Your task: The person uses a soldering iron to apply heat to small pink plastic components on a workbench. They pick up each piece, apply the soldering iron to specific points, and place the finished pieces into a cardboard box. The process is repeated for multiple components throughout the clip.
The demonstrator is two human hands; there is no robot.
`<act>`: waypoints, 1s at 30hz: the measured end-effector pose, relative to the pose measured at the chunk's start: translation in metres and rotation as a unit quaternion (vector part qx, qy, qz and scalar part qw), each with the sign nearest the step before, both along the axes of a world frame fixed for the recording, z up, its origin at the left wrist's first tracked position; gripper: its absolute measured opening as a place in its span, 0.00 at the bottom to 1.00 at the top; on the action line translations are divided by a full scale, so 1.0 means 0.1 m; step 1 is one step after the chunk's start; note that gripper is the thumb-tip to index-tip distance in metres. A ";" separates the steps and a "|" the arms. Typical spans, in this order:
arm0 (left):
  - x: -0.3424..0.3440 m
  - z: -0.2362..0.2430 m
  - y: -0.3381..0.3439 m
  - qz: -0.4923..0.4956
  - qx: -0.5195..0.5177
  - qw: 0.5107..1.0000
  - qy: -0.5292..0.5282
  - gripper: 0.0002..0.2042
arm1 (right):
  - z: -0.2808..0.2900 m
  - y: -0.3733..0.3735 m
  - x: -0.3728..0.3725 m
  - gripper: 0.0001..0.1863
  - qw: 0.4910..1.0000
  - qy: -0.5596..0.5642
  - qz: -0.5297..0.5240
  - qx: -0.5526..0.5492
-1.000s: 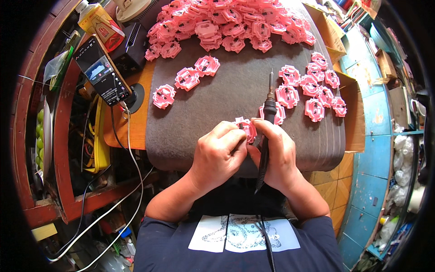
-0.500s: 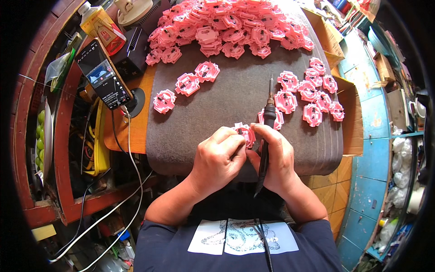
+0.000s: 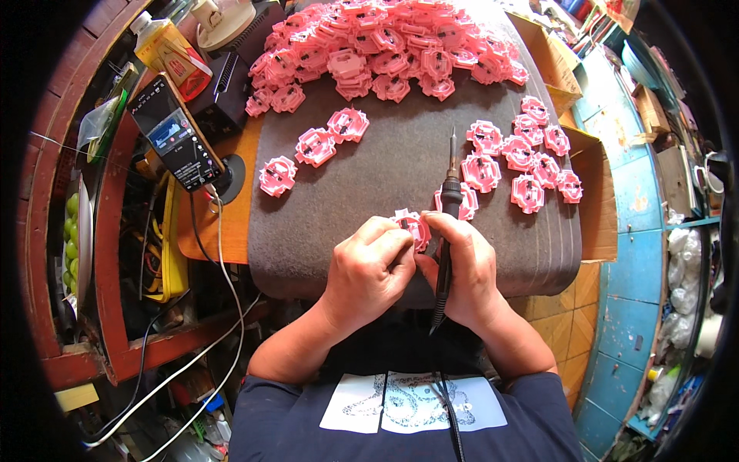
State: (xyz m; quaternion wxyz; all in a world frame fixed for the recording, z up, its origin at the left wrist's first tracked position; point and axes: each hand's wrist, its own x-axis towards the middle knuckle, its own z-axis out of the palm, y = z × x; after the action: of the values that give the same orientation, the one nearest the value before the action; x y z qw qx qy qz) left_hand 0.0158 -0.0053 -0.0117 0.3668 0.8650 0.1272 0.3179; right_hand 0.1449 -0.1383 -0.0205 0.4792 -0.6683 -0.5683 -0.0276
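My left hand (image 3: 368,269) pinches a pink plastic piece (image 3: 412,228) with a dark strip in it, near the mat's front edge. My right hand (image 3: 466,273) grips the same piece and also holds a black-handled soldering iron (image 3: 450,199), its metal tip pointing up toward the back of the dark mat (image 3: 362,185). Another pink piece (image 3: 466,202) lies just behind the iron. Several similar pieces (image 3: 526,192) are grouped to the right, and others (image 3: 275,177) lie in a short row at left. A large heap (image 3: 385,54) of them fills the back.
An orange-framed phone (image 3: 177,135) on a stand, a bottle (image 3: 171,55), a black box (image 3: 219,98) and cables (image 3: 231,269) are at left. A yellow bin (image 3: 165,239) is below. Cardboard boxes (image 3: 593,192) and blue cabinets (image 3: 631,308) stand at right; red woodwork (image 3: 115,339) is left.
Both hands, with the pink piece and iron, have shifted slightly down and left in the view since one second ago. Their grip looks unchanged.
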 end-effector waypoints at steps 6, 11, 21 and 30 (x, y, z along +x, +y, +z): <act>-0.02 0.00 0.02 -0.010 -0.002 1.000 -0.019 0.09 | 0.04 0.01 -0.02 0.33 1.000 -0.005 0.004 0.013; 0.08 0.31 0.49 0.085 0.059 0.994 -0.029 0.14 | 0.03 -0.01 -0.03 0.31 1.000 0.012 -0.004 -0.021; 0.62 0.18 1.22 0.105 0.309 0.932 0.160 0.19 | 0.10 0.09 0.06 0.28 1.000 0.007 -0.018 -0.021; -0.02 0.36 0.34 -0.041 0.204 0.965 0.161 0.19 | 0.11 -0.02 0.39 0.29 0.984 -0.063 -0.164 -0.035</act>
State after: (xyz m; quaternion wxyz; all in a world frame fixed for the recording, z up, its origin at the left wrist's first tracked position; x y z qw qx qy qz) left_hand 0.0137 0.0290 0.0243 0.1696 0.9657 0.0816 0.1790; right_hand 0.1835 -0.1406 -0.0092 0.4075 -0.7658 -0.4807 -0.1282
